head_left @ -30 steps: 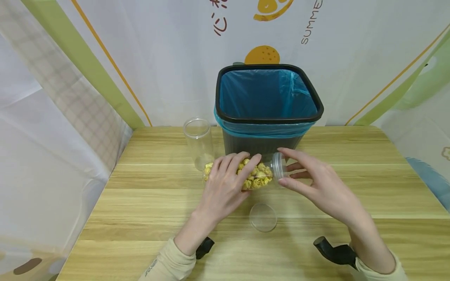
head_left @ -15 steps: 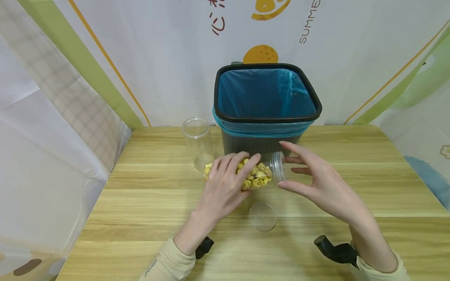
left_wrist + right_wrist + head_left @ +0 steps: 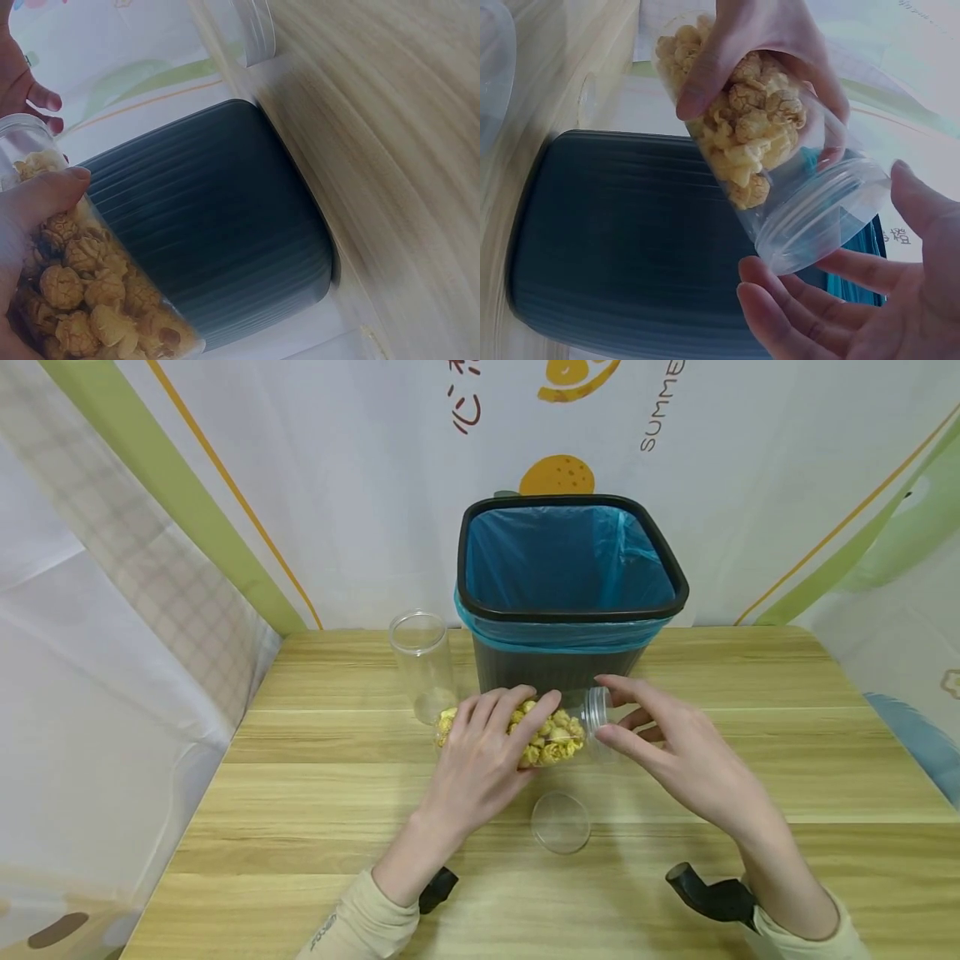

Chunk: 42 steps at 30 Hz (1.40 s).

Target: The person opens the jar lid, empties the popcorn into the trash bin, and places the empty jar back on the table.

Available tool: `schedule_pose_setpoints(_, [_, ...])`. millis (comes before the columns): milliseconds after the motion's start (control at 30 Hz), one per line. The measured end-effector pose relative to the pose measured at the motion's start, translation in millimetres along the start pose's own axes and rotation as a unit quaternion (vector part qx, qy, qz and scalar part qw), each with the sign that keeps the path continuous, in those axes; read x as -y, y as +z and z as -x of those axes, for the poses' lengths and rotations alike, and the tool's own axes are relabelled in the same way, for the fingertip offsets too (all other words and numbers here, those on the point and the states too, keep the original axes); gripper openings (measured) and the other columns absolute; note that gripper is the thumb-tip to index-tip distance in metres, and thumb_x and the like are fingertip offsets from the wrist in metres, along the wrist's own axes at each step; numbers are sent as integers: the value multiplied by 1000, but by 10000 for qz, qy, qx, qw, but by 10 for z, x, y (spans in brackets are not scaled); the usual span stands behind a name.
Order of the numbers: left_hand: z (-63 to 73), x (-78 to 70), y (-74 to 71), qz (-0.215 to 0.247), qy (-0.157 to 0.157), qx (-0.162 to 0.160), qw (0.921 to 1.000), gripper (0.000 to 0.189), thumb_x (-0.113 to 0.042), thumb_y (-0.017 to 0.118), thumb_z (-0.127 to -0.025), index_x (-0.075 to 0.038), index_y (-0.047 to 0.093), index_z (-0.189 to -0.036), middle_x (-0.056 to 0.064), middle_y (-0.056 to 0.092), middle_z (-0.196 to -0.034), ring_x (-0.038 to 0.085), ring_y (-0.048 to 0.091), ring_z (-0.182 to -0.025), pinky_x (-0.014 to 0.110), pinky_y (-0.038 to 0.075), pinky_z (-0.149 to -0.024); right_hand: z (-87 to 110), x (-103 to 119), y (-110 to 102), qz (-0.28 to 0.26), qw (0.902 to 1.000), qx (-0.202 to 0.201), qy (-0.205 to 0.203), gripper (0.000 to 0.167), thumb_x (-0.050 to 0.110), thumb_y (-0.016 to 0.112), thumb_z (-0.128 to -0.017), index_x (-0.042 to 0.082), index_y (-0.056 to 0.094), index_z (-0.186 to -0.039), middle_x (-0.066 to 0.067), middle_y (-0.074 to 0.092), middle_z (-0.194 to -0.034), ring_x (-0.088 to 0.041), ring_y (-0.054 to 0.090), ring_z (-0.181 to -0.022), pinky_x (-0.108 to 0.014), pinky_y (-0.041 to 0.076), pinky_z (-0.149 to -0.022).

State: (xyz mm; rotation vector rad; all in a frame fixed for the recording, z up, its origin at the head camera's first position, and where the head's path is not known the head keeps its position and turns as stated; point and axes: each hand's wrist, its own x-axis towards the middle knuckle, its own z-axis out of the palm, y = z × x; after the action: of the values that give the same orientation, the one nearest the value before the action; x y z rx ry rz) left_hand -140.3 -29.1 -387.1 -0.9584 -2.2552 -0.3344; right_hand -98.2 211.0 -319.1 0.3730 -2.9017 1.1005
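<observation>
A clear plastic jar of yellow popcorn (image 3: 551,745) lies tilted on its side above the table, in front of the bin. My left hand (image 3: 483,752) grips it from above, fingers and thumb round its body. The jar's clear lid (image 3: 821,217) faces right, with ridged rings at its edge. My right hand (image 3: 667,735) is at that lid, thumb and fingertips curled about its rim; the right wrist view shows the thumb on one side and fingers on the other. In the left wrist view the jar (image 3: 82,277) crosses the lower left corner.
A dark bin (image 3: 555,668) with a blue liner stands behind the hands. An open clear jar (image 3: 422,668) stands upright to its left. A clear round disc (image 3: 561,822) lies on the wooden table (image 3: 300,827) in front.
My right hand's thumb and fingers were spread wider at the lid half a second ago, and have since drawn in on it. The left hand keeps its hold on the jar.
</observation>
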Motion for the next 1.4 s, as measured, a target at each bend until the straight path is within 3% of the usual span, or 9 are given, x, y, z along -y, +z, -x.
schedule_pose_setpoints(167, [-1, -1, 0, -15, -19, 37, 10000, 93, -37, 95, -69, -24, 47, -147, 6, 61, -136, 27, 60, -120, 43, 51, -102, 22, -6, -17, -93, 9998, 27, -191, 61, 40, 68, -99, 26, 46, -154, -6, 58, -147, -26, 71, -111, -51, 60, -92])
schedule_pose_setpoints(333, [-3, -1, 4, 11, -34, 63, 10000, 93, -35, 95, -70, -24, 47, -148, 7, 61, -136, 27, 60, -120, 43, 51, -102, 32, -11, -34, -101, 9990, 11, -443, 63, 35, 72, -96, 27, 47, -153, -6, 57, -149, -29, 71, -113, -51, 60, -91])
schedule_pose_setpoints(733, [-6, 1, -2, 40, -69, 56, 10000, 91, -35, 94, -70, -24, 47, -148, 7, 61, -135, 27, 60, -119, 44, 51, -102, 39, -42, -52, 62, 9927, -265, -1174, 69, 21, 83, -87, 24, 52, -149, 0, 60, -144, -18, 63, -123, -32, 61, -90])
schedule_pose_setpoints(867, [-5, 2, 1, 53, -57, 24, 10000, 92, -35, 94, -70, -24, 47, -148, 7, 61, -135, 27, 60, -119, 44, 52, -102, 49, -45, -56, 79, 9922, -301, -1206, 70, 21, 84, -86, 24, 52, -149, 0, 60, -145, -19, 62, -123, -34, 62, -89])
schedule_pose_setpoints(1067, [-9, 8, 10, 75, -51, -42, 9999, 94, -34, 95, -68, -24, 47, -148, 7, 62, -134, 28, 61, -120, 43, 52, -101, 53, -43, -68, 75, 9920, -321, -1215, 71, 20, 83, -86, 22, 52, -149, -1, 59, -146, -20, 62, -124, -26, 60, -89])
schedule_pose_setpoints(1400, [-4, 9, 12, 97, -93, 56, 9999, 91, -34, 94, -70, -24, 47, -148, 7, 61, -135, 27, 60, -121, 43, 51, -102, 56, -57, -97, 58, 9938, -215, -1088, 69, 23, 81, -89, 22, 50, -151, 0, 58, -148, -19, 62, -126, -28, 59, -91])
